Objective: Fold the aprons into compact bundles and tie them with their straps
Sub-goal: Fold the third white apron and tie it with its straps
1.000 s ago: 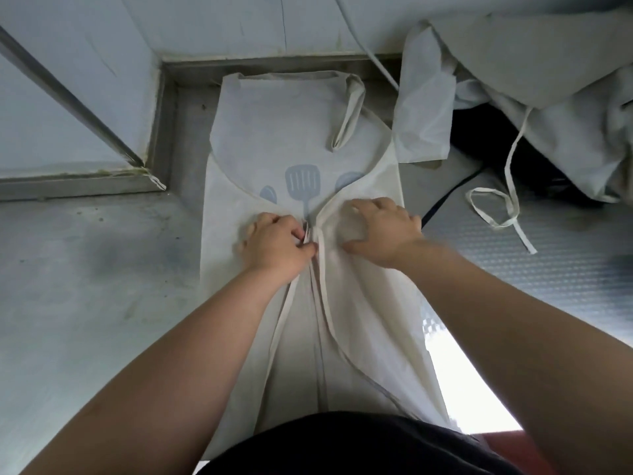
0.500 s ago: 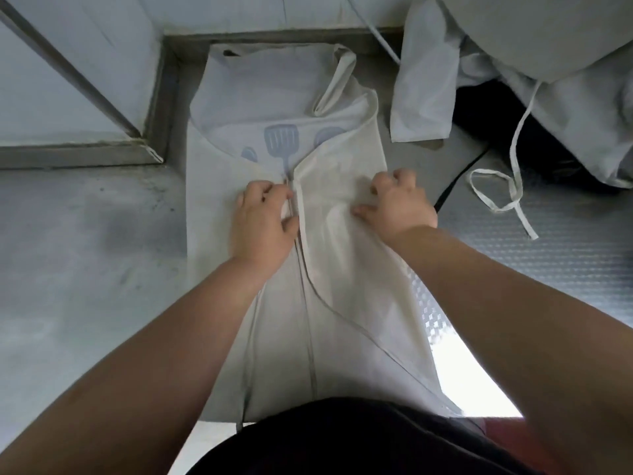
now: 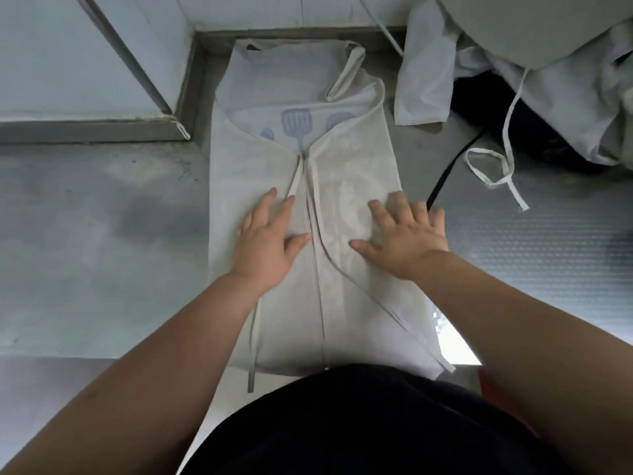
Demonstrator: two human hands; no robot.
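Cream cotton, the apron [image 3: 356, 166] lies lengthwise on the steel worktop [image 3: 102, 234]. Its bib end lies toward the far edge and its hem reaches the near edge, by the person's body. Both long sides are folded inward and meet down the middle, leaving a blue spatula print [image 3: 296, 123] uncovered on the bib. The neck loop [image 3: 346, 75] lies across the far end.

The left hand [image 3: 265, 241] rests flat on the left panel with fingers straight and spread, holding nothing. The right hand [image 3: 404, 238] lies the same way on the right panel, its outer fingers at the fold's right edge. Both palms press the cloth down.

The left strap [image 3: 255, 323] runs from the centre seam, passes under the left hand and hangs over the near edge. The right strap [image 3: 363, 289] crosses the right panel diagonally toward the near right corner.

The step in hand looks like flattening the lengthwise fold, so the bundle is not yet begun. The next move probably calls for folding or rolling the narrow strip end to end. Both straps should be kept free and outside it for tying.

A pile of aprons [image 3: 565, 80] waits at the far right corner, with a loose strap [image 3: 507, 156] trailing from it. A black cord [image 3: 448, 173] lies just beside the apron's right edge and could get caught in the fold.
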